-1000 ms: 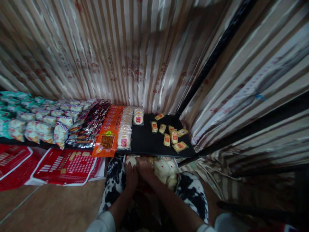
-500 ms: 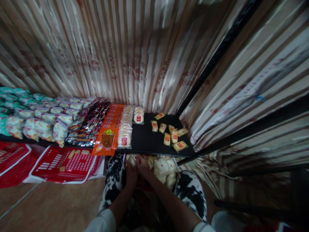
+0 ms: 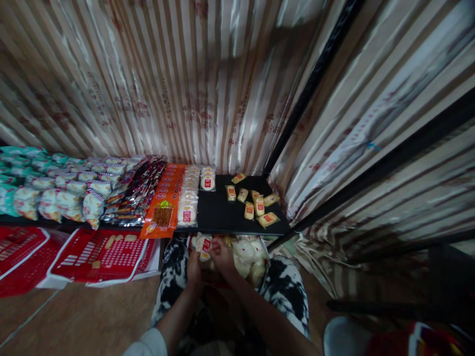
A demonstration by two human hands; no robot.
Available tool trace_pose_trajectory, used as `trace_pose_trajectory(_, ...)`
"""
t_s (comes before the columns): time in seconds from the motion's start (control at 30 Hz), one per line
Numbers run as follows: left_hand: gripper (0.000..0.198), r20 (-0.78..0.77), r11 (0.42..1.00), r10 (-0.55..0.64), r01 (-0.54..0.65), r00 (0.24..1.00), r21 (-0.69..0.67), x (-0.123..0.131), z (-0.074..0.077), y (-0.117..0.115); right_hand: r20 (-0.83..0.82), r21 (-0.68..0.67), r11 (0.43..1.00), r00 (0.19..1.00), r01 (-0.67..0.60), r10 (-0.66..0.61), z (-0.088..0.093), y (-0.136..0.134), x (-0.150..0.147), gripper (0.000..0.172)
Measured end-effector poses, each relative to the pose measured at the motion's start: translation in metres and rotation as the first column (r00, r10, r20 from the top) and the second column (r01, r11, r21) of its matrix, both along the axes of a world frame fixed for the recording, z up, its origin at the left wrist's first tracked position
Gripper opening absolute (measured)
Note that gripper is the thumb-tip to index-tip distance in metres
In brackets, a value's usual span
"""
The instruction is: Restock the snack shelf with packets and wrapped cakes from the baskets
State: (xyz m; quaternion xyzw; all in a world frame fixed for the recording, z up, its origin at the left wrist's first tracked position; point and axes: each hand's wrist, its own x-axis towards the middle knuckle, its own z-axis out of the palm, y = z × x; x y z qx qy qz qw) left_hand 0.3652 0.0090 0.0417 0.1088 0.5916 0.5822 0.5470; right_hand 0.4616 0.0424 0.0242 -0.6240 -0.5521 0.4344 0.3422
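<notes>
Just below the shelf's front edge, a clear packet of round white rice crackers [image 3: 202,243] with a red label stands tilted up between my hands. My left hand [image 3: 194,267] is closed on its lower left side. My right hand [image 3: 222,254] pinches at its right edge, fingers partly hidden. Beneath them, between my knees, sits a container filled with similar pale wrapped crackers [image 3: 247,251]; its rim is mostly covered. On the black shelf [image 3: 218,217] above lie a row of white cracker packets [image 3: 187,210] and one separate packet [image 3: 208,179].
Several small yellow packets [image 3: 249,211] lie scattered on the shelf's right part. An orange snack bag [image 3: 161,207], dark shiny sachets [image 3: 143,183] and white puffed bags [image 3: 69,202] fill the left. Red printed bags [image 3: 102,257] hang below. A black metal bar [image 3: 356,198] slopes at right.
The cracker packet has come up and tilted, so its red label now faces me. My hands have moved slightly apart. The whole view has shifted a little.
</notes>
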Motion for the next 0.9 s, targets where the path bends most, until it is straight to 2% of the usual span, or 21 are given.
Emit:
trace_pose_trajectory(0.1, 0.026, 0.192, 1.000, 0.024, -0.023, 0.981, -0.008, 0.006, 0.012, 0.000, 0.042, 0.020, 0.995, 0.994, 0.098, -0.098, 0.004, 0.000, 0.010, 0.043)
trace_pose_trajectory(0.2, 0.024, 0.372, 0.998, 0.066, -0.062, 0.926, -0.020, 0.011, 0.023, 0.004, -0.122, -0.060, 0.989, 0.982, 0.138, -0.145, 0.009, 0.001, 0.017, 0.046)
trace_pose_trajectory(0.3, 0.020, 0.388, 0.999, 0.045, -0.049, 0.921, 0.002, 0.015, 0.033, 0.011, -0.381, -0.160, 0.975, 0.902, 0.153, -0.203, 0.019, 0.004, 0.021, 0.049)
trace_pose_trajectory(0.37, 0.019, 0.384, 1.000, 0.021, -0.028, 0.923, 0.013, 0.017, 0.040, 0.017, -0.511, -0.209, 0.971, 0.833, 0.117, -0.210, 0.028, 0.006, 0.023, 0.049)
trace_pose_trajectory(0.5, 0.018, 0.378, 0.996, -0.080, 0.059, 0.922, 0.069, 0.017, 0.054, 0.029, -0.630, -0.218, 0.971, 0.745, 0.101, -0.219, 0.051, 0.011, 0.028, 0.045)
trace_pose_trajectory(0.63, 0.023, 0.206, 0.977, -0.178, 0.148, 0.962, 0.151, 0.015, 0.063, 0.039, -0.638, -0.212, 0.964, 0.726, 0.157, -0.259, 0.068, 0.017, 0.031, 0.044)
trace_pose_trajectory(0.7, 0.027, 0.014, 0.960, -0.234, 0.228, 0.972, 0.164, 0.014, 0.064, 0.045, -0.599, -0.213, 0.959, 0.750, 0.188, -0.280, 0.069, 0.020, 0.031, 0.043)
trace_pose_trajectory(0.8, 0.025, -0.277, 0.931, -0.296, 0.340, 0.914, 0.128, 0.009, 0.065, 0.060, -0.518, -0.208, 0.956, 0.805, 0.209, -0.289, 0.063, 0.026, 0.031, 0.044)
trace_pose_trajectory(0.87, 0.021, -0.372, 0.912, -0.329, 0.394, 0.868, 0.112, 0.004, 0.068, 0.073, -0.412, -0.148, 0.958, 0.865, 0.247, -0.287, 0.060, 0.032, 0.033, 0.050)
trace_pose_trajectory(0.9, 0.020, -0.398, 0.901, -0.349, 0.420, 0.848, 0.105, 0.001, 0.070, 0.079, -0.325, -0.076, 0.959, 0.903, 0.271, -0.281, 0.061, 0.035, 0.035, 0.053)
